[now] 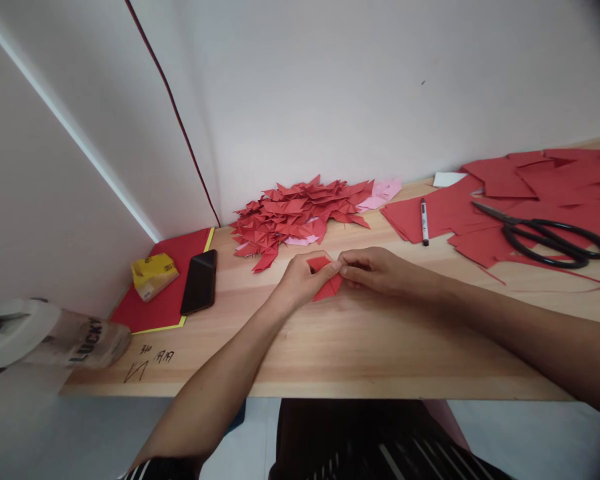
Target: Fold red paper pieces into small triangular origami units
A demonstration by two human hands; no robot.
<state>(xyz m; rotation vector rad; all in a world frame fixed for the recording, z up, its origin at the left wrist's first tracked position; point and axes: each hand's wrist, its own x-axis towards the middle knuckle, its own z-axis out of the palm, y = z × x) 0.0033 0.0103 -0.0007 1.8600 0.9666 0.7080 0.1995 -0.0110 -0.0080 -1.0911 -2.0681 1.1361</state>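
Observation:
A small folded piece of red paper [326, 289] is held between my hands above the wooden table. My left hand [303, 275] is closed on it, thumb on top near the right edge. Fingers pinched together, my right hand [370, 268] grips the paper's right edge; its fingertips meet my left thumb. Part of the paper is hidden under my fingers. Just behind my hands lies a heap of folded red paper pieces [300, 210], with some pink paper [383, 193] among them.
To the right, black-handled scissors [550, 240] and a marker [425, 222] lie on red paper sheets [515, 180]. On the left are a phone [199, 283], a yellow packet [155, 273] on red sheets, and a clear bottle [93, 339]. A wall stands behind the table [380, 353].

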